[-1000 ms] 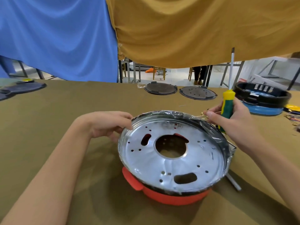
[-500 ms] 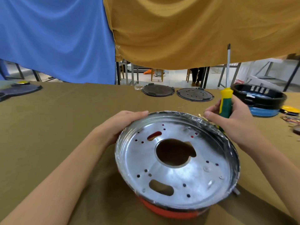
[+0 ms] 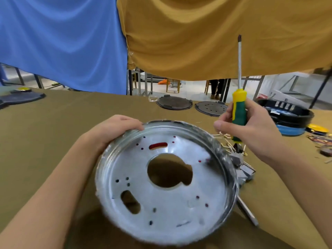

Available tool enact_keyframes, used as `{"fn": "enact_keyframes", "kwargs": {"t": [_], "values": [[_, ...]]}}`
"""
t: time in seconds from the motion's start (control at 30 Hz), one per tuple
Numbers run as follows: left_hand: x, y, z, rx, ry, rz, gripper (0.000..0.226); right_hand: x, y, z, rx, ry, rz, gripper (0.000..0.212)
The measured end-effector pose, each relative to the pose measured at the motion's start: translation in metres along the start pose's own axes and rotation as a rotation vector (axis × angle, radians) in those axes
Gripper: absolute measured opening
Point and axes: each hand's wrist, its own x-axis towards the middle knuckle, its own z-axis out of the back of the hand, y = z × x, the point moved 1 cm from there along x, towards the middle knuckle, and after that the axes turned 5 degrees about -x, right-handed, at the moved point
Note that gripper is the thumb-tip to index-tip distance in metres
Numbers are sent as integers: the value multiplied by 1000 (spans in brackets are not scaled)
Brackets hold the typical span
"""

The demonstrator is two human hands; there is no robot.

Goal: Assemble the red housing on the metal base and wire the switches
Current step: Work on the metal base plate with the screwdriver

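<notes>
- The left hand (image 3: 115, 129) curls its grip over the metal base (image 3: 167, 184) at ten o'clock on the rim, likely tilting it for a look.
- The right hand (image 3: 251, 128) grips the screwdriver (image 3: 238, 112) tip up, parked clear.
- Red housing (image 3: 158, 145) shows only through a slot, under the base.
- Small metal parts (image 3: 240, 166) lie at three o'clock on the table (image 3: 53, 123).

Left hand (image 3: 115, 129) grips far-left rim of round metal base (image 3: 167, 184), tilted toward camera, blurred. Red housing (image 3: 158, 145) shows through slot. Right hand (image 3: 251, 128) holds green-yellow screwdriver (image 3: 238, 112) upright, tip up. Two dark discs (image 3: 174, 103) lie on brown table (image 3: 53, 126).
</notes>
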Motion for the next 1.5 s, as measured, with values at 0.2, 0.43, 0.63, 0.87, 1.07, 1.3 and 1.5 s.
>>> {"fn": "enact_keyframes", "kwargs": {"t": [0.2, 0.43, 0.63, 0.87, 1.07, 1.3, 1.5], "values": [[2, 3, -33, 69, 309, 42, 26, 10, 22, -18, 18, 235, -79, 39], [7, 14, -27, -93, 456, 97, 38, 22, 28, -55, -98, 514, -92, 34], [7, 18, -37, -200, 459, 135, 49, 34, 27, -83, -351, 610, 30, 29], [1, 20, -42, -399, 578, 223, 64, 35, 22, -96, -437, 596, 74, 28], [2, 22, -42, -438, 562, 239, 59, 28, 19, -102, -487, 528, 83, 24], [0, 22, -44, -414, 567, 246, 69, 24, 14, -107, -489, 489, 77, 24], [-2, 19, -44, -367, 510, 264, 82, 21, 14, -110, -553, 487, 93, 22]]}}
